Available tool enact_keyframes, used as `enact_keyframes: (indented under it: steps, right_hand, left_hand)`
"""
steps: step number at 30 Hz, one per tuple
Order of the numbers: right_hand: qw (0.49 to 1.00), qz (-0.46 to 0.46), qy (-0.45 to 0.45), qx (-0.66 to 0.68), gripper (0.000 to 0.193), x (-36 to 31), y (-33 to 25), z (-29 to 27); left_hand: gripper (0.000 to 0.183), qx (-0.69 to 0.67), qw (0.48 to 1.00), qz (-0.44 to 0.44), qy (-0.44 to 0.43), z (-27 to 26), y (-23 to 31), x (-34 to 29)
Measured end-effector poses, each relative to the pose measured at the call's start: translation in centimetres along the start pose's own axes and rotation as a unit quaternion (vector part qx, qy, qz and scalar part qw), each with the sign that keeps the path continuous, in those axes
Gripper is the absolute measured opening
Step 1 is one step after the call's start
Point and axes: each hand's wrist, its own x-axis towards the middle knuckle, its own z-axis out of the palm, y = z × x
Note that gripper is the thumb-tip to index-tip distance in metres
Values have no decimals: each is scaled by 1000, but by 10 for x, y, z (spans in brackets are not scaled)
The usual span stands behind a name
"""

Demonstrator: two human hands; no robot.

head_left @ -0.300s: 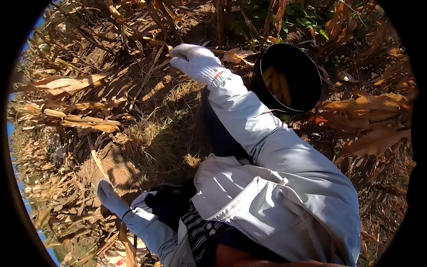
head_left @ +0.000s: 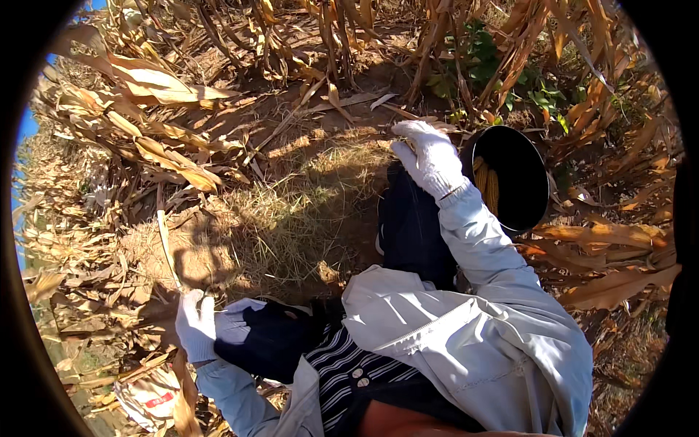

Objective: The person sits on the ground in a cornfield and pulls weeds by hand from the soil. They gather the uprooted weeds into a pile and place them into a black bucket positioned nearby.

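My left hand (head_left: pixel 195 325), in a white knit glove, is at the lower left beside my dark-trousered knee (head_left: pixel 266 335). Its thumb stands a little apart from the fingers. One end of a thin pale dry stalk (head_left: pixel 167 244) meets its fingertips; whether they touch it, I cannot tell. My right hand (head_left: pixel 429 159), gloved alike, hovers just left of a black bucket (head_left: pixel 467 156). Its thumb and fingers are spread in a curve with nothing between them. Inside the bucket lie several yellow corn cobs (head_left: pixel 489 188), partly in shadow.
Dry corn stalks (head_left: pixel 342 36) stand along the far side. Fallen husks and leaves (head_left: pixel 164 84) cover the left; more dry leaves (head_left: pixel 604 234) lie right of the bucket. Dry grass (head_left: pixel 298 218) lies between my hands. A white sack (head_left: pixel 149 399) rests at the lower left.
My right hand has drawn back toward me and rightward, closer to the bucket. My left hand has turned, and its thumb now shows. The whole view has shifted, with the bucket lower and farther right.
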Motion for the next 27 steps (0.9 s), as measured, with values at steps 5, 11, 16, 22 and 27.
enact_keyframes:
  steps: [5, 11, 16, 22, 27]
  right_hand:
    - [992, 35, -122, -27, 34, 19, -17, 16]
    - [945, 39, -325, 0, 35, 53, -27, 38]
    - [884, 84, -460, 1, 33, 90, -24, 70]
    - [863, 33, -505, 10, 27, 105, -6, 87]
    - [841, 26, -535, 73, 26, 107, -8, 78]
  left_hand:
    - [17, -75, 991, -106, 36, -1, 28, -21]
    - [35, 93, 988, 8, -125, -20, 88, 4]
    - [51, 95, 952, -171, -235, -8, 22, 7]
    - [39, 46, 930, -130, -340, -6, 18, 91]
    - [29, 15, 909, -92, -405, 1, 23, 138]
